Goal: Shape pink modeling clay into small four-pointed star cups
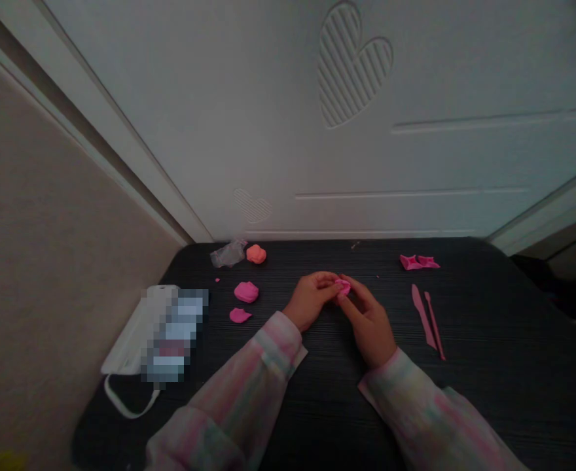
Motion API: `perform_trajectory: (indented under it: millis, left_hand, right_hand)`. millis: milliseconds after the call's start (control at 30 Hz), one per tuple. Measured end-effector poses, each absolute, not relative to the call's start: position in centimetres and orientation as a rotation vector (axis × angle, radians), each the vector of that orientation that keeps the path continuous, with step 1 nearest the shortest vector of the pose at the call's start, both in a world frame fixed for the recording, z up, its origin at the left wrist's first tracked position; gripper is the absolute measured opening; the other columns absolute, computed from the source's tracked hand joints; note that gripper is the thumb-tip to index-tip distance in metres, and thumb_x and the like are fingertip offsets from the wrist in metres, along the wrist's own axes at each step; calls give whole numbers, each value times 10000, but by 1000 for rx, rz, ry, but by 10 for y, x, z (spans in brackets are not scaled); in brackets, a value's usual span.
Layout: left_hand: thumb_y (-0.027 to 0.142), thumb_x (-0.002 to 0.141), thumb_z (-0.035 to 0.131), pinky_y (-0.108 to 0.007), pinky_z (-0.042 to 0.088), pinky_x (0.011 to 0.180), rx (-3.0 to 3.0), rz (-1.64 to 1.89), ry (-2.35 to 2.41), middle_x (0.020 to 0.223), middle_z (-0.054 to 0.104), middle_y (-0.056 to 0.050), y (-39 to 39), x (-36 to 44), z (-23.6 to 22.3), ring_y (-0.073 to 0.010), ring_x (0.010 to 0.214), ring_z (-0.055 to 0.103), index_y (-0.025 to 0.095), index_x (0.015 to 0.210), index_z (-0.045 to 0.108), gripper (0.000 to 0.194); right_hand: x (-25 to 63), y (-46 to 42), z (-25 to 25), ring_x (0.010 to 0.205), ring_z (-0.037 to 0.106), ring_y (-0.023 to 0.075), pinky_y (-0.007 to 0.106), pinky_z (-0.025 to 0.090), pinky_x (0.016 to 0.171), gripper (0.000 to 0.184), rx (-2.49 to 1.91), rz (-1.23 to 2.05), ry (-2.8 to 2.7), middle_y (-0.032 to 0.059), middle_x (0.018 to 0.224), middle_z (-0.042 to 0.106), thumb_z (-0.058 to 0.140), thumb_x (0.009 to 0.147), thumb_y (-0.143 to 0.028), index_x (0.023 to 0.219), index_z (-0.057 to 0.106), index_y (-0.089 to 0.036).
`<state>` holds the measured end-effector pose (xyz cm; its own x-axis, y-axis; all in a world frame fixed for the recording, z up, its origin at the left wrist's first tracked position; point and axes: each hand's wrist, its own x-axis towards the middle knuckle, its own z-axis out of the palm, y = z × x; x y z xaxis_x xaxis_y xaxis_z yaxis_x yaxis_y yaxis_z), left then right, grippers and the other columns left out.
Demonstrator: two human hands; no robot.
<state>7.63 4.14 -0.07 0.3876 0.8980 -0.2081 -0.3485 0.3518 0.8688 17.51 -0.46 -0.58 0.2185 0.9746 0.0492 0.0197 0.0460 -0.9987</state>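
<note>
A small piece of pink modelling clay (pixel 342 286) is pinched between both hands above the middle of the dark table. My left hand (pixel 312 297) grips it from the left with thumb and fingers. From the right, the thumb and fingers of my right hand (pixel 370 320) close on the same piece. The fingers partly cover it, so its full shape is hidden. Left of my hands lie a larger pink clay lump (pixel 246 292) and a flatter pink clay piece (pixel 239 316). An orange clay lump (pixel 256 254) sits behind them.
A crumpled clear plastic bag (pixel 229 253) lies at the back left. A white power bank (pixel 133 333) and a phone (pixel 177 333), joined by a cable, occupy the left. To the right are a pink plastic knife (pixel 422 315), a thin pink stick tool (pixel 434 325) and pink moulds (pixel 419 262).
</note>
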Motion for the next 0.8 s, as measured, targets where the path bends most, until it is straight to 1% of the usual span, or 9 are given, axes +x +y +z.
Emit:
perform_trajectory:
  millis: [100, 167, 267, 367, 500, 600, 667, 800]
  left_hand:
    - [210, 601, 654, -202, 403, 563, 928, 938, 867, 627, 608, 8, 34, 66, 4, -60, 530, 517, 107, 727, 573, 182]
    - [230, 613, 645, -213, 421, 570, 971, 934, 916, 635, 612, 0, 26, 57, 6, -71, 541, 528, 108, 745, 576, 192]
    - [253, 629, 633, -240, 452, 601, 971, 935, 938, 677, 628, -20, 14, 43, 7, -93, 577, 553, 113, 772, 573, 209]
    - [232, 627, 638, -252, 462, 632, 973, 926, 930, 726, 638, -34, 5, 34, 4, -104, 612, 572, 116, 808, 572, 226]
    - [168, 594, 663, -227, 454, 632, 969, 918, 940, 710, 629, -15, 0, 29, 0, -102, 648, 574, 126, 805, 567, 236]
    - [166, 600, 657, -218, 450, 590, 993, 929, 974, 688, 621, -12, 1, 28, -1, -95, 612, 559, 125, 801, 568, 224]
    - [177, 605, 651, -218, 449, 567, 1007, 920, 993, 686, 621, -12, 3, 27, 0, -88, 574, 544, 125, 836, 577, 248]
    - [210, 639, 618, -215, 447, 560, 1059, 903, 1048, 629, 604, -2, 4, 25, 1, -83, 540, 523, 123, 852, 607, 230]
  right_hand:
    - [175, -6, -5, 980, 513, 186, 365, 401, 880, 252, -1320, 897, -1245, 66, 1029, 557, 538, 716, -307, 947, 577, -215]
    - [174, -8, -5, 933, 529, 182, 360, 416, 848, 227, -1328, 861, -1349, 59, 978, 572, 533, 726, -305, 931, 592, -226]
    - [171, -11, -4, 879, 547, 176, 344, 432, 804, 204, -1334, 889, -1429, 50, 929, 594, 524, 737, -311, 905, 606, -229]
    - [167, -14, 0, 818, 562, 164, 313, 449, 742, 182, -1354, 958, -1428, 40, 873, 610, 529, 733, -311, 865, 612, -218]
    - [162, -16, 4, 761, 570, 152, 291, 452, 701, 155, -1380, 1039, -1377, 35, 804, 611, 544, 718, -298, 815, 611, -197]
    - [157, -15, 2, 704, 581, 145, 280, 464, 659, 155, -1370, 1140, -1249, 22, 752, 622, 569, 692, -314, 786, 587, -193]
    - [155, -14, 0, 681, 586, 142, 274, 470, 636, 166, -1337, 1189, -1176, 13, 722, 629, 574, 682, -329, 780, 566, -194]
    - [152, -14, -2, 720, 593, 147, 278, 474, 657, 161, -1340, 1131, -1233, 23, 767, 640, 529, 721, -315, 826, 552, -196]
